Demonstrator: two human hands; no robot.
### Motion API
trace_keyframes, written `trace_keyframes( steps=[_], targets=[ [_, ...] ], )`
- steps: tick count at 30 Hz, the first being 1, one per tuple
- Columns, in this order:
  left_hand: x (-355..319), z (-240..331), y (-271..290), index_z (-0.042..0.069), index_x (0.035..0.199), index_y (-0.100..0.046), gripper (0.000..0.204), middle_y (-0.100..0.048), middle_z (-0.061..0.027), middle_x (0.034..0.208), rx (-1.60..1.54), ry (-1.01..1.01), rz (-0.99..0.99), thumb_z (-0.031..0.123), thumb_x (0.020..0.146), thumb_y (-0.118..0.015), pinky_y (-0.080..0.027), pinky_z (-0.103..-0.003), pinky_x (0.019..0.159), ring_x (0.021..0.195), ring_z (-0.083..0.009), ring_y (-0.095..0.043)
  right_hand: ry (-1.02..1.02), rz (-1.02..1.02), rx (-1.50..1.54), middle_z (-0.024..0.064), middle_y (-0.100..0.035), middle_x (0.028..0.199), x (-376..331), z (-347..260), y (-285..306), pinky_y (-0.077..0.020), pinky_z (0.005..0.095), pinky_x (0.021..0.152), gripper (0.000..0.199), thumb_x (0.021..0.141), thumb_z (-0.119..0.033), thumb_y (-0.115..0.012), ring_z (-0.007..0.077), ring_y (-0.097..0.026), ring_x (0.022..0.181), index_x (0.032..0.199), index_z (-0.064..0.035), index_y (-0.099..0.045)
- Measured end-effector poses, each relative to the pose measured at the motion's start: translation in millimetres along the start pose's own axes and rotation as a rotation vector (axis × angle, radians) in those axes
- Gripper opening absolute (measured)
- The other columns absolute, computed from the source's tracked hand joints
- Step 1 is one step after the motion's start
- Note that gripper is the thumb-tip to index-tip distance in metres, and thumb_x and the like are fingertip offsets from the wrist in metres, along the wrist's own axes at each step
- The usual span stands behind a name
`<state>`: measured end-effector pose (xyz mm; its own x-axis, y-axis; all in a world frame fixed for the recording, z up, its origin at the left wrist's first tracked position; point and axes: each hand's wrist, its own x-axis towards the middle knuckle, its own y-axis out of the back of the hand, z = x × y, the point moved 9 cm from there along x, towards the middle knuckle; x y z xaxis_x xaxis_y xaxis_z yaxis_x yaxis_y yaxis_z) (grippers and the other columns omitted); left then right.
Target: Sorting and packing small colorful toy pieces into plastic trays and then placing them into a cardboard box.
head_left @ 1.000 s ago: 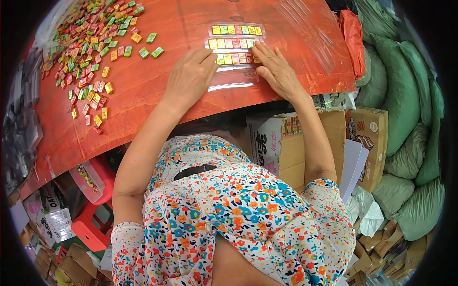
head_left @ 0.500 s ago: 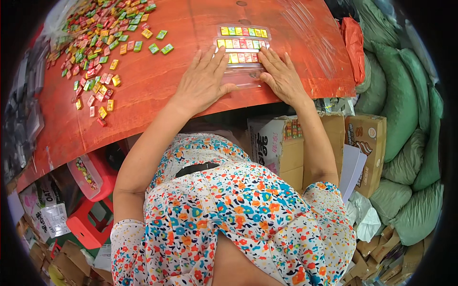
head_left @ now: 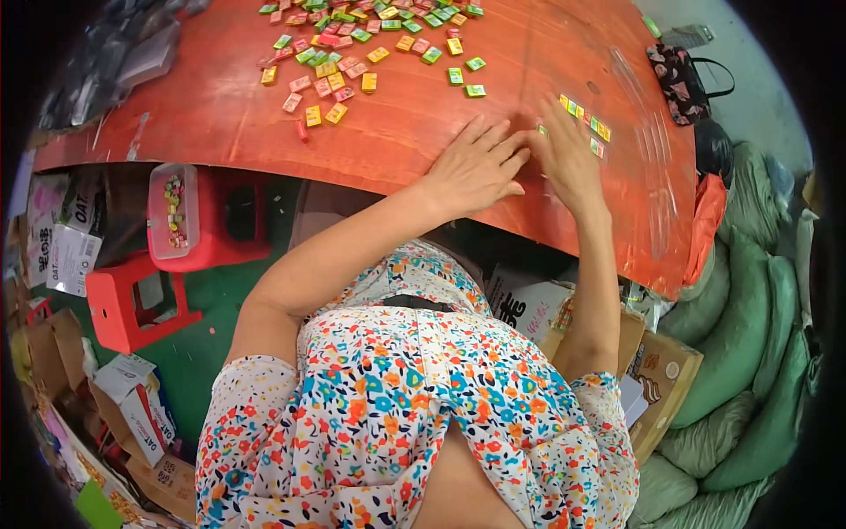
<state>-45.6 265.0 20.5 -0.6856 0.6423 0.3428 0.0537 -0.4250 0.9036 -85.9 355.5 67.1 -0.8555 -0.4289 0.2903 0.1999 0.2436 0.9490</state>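
Observation:
On the red tabletop, my left hand is open, palm down, its fingers spread at the table's near part. My right hand is beside it, its stretched fingers smeared by motion, over rows of small coloured packets. One row of yellow, green and red packets shows beyond its fingers, and a red-and-white packet shows at its right side. A small green packet peeks out by the thumb side. The hand covers the rest of the rows and most of the clear plastic tray.
A loose heap of small red, yellow and green packets spreads across the far table. Stacked clear trays lie at the right. Red stools, a lidless plastic tub, cartons and green sacks stand around the table.
The view has turned, so the table and heap sit differently. My hands, which lay on either side of the packet rows, are now closer together; the right one has moved across the rows.

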Motion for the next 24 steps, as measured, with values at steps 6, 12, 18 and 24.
trace_keyframes(
  steps=[6, 12, 18, 24],
  targets=[
    [-67, -68, 81, 0.003, 0.111, -0.063, 0.036, -0.060, -0.0126, 0.118, 0.159, 0.103, 0.333, 0.029, 0.085, -0.065, -0.041, -0.044, 0.100, 0.114, -0.0309, -0.055, 0.066, -0.040, 0.223, 0.0153, -0.057, 0.132, 77, -42, -25, -0.0476, 0.0414, 0.095, 0.033, 0.093, -0.018, -0.060, 0.0344, -0.056, 0.117, 0.122, -0.0051, -0.061],
    [-134, -130, 144, 0.003, 0.108, -0.066, 0.026, -0.063, -0.0116, 0.110, 0.215, 0.469, 0.407, 0.015, 0.084, -0.067, -0.048, -0.042, 0.085, 0.100, -0.0295, -0.059, 0.386, 0.023, 0.322, 0.0134, -0.061, 0.121, 104, -112, -48, -0.0503, 0.0398, 0.091, 0.030, 0.090, -0.020, -0.064, 0.0329, -0.060, 0.107, 0.116, -0.0062, -0.064],
    [-155, -136, 131, 0.004, 0.107, -0.067, 0.027, -0.065, -0.0111, 0.101, 0.082, 0.546, 0.338, 0.015, 0.082, -0.070, -0.050, -0.039, 0.082, 0.093, -0.0283, -0.060, 0.475, 0.052, 0.289, 0.0086, -0.063, 0.106, 109, -170, -62, -0.0501, 0.0407, 0.082, 0.026, 0.085, -0.016, -0.066, 0.0284, -0.061, 0.096, 0.109, -0.0078, -0.066],
    [-165, -127, 128, 0.007, 0.104, -0.066, 0.029, -0.067, -0.0082, 0.089, 0.016, 0.578, 0.436, 0.020, 0.078, -0.074, -0.049, -0.039, 0.077, 0.087, -0.0262, -0.062, 0.494, 0.096, 0.189, 0.0080, -0.062, 0.088, 99, -160, -55, -0.0490, 0.0397, 0.073, 0.021, 0.082, -0.017, -0.067, 0.0283, -0.061, 0.084, 0.101, -0.0081, -0.066]
  ],
)
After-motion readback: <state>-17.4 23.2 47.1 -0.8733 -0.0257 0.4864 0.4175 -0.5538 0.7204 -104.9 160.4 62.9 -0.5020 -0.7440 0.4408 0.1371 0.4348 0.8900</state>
